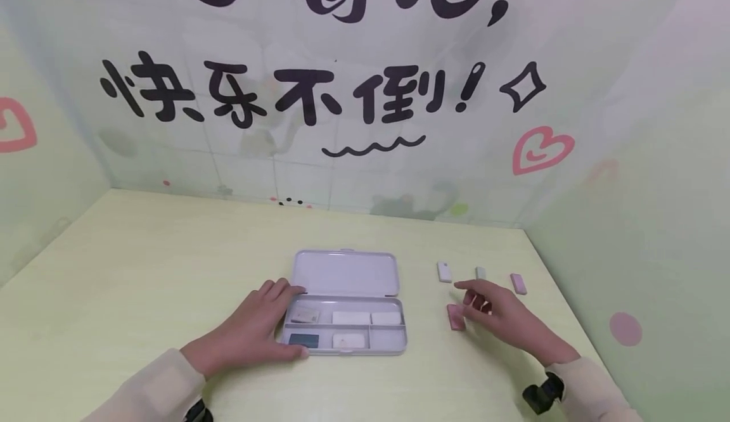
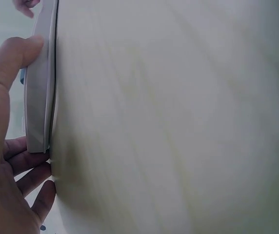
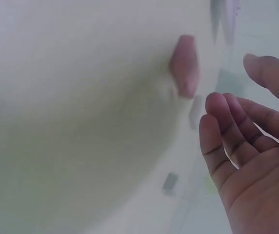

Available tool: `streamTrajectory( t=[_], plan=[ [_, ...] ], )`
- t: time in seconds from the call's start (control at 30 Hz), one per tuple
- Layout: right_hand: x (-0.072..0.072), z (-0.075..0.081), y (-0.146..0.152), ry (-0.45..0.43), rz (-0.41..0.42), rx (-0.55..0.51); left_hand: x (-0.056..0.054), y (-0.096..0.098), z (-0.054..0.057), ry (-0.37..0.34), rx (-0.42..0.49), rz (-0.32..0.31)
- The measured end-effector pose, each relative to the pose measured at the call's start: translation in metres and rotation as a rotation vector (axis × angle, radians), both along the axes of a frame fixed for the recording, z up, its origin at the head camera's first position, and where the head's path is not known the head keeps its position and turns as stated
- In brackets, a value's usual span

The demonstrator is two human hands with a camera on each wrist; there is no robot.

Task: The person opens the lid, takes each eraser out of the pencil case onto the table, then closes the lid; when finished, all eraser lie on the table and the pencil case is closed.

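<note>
A pale lilac hinged case [image 1: 388, 350] lies with its lid [image 1: 345, 273] folded back. My left hand [image 1: 253, 330] holds the case's left end, thumb on the front edge and fingers toward the hinge side. Inside its compartments sit several whitish eraser-like blocks [image 1: 350, 317] and a dark teal block [image 1: 304, 340]; the front right compartment shows none. My right hand [image 1: 499, 311] hovers over the table with loosely bent fingers and nothing in its grasp. A dark pink block [image 1: 455, 317] lies just beside its fingers, also seen as a pink block [image 3: 186, 66] in the right wrist view.
Beyond the right hand lie a white block [image 1: 444, 272], a small grey block [image 1: 481, 273] and a lighter pink block [image 1: 518, 284]. The pale wooden table [image 1: 171, 263] meets printed wall sheets [image 1: 319, 175] at the back and both sides.
</note>
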State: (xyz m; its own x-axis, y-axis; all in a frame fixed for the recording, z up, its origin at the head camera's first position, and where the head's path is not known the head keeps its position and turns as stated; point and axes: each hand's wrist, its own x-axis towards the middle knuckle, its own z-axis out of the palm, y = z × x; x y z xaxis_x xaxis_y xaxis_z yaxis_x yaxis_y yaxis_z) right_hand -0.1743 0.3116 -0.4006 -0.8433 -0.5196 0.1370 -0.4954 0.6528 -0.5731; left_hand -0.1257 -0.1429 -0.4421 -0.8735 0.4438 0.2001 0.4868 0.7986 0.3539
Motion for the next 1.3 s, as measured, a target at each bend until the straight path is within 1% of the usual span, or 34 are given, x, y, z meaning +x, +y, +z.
streamTrajectory(
  t=[0.07,0.13,0.23,0.37,0.5,0.6,0.7,0.87,0.97,1.1,1.2,1.3],
  plan=[
    [-0.001,0.005,-0.009,0.046,0.014,-0.012,-0.001,0.001,0.002,-0.002,0.0,0.0],
    [-0.002,0.01,-0.022,0.046,0.046,-0.015,-0.001,0.001,0.003,-0.006,-0.001,0.0],
    [-0.003,0.015,-0.044,0.01,0.123,0.001,0.0,0.001,0.004,-0.008,-0.002,-0.001],
    [-0.001,0.019,-0.076,-0.044,0.242,0.03,-0.001,0.002,0.005,-0.013,-0.004,-0.005],
    [0.002,0.022,-0.11,-0.089,0.313,0.094,-0.001,0.001,0.006,-0.026,-0.008,-0.004],
    [0.004,0.025,-0.136,-0.098,0.358,0.163,-0.001,0.001,0.006,-0.033,-0.012,-0.001],
    [0.005,0.025,-0.16,-0.08,0.412,0.228,-0.001,0.0,0.005,-0.037,-0.012,0.0],
    [0.007,0.021,-0.189,-0.014,0.515,0.332,-0.002,0.0,0.004,-0.047,0.004,-0.011],
    [0.006,0.018,-0.2,0.032,0.556,0.379,-0.002,0.001,0.004,-0.05,0.009,-0.019],
    [0.003,0.017,-0.211,0.068,0.604,0.398,-0.003,-0.001,0.005,-0.045,0.005,-0.016],
    [0.0,0.018,-0.219,0.066,0.642,0.416,-0.003,-0.001,0.004,-0.038,0.004,-0.014],
    [-0.002,0.017,-0.225,0.064,0.669,0.458,-0.003,0.0,0.003,-0.029,0.014,-0.019]
  ],
)
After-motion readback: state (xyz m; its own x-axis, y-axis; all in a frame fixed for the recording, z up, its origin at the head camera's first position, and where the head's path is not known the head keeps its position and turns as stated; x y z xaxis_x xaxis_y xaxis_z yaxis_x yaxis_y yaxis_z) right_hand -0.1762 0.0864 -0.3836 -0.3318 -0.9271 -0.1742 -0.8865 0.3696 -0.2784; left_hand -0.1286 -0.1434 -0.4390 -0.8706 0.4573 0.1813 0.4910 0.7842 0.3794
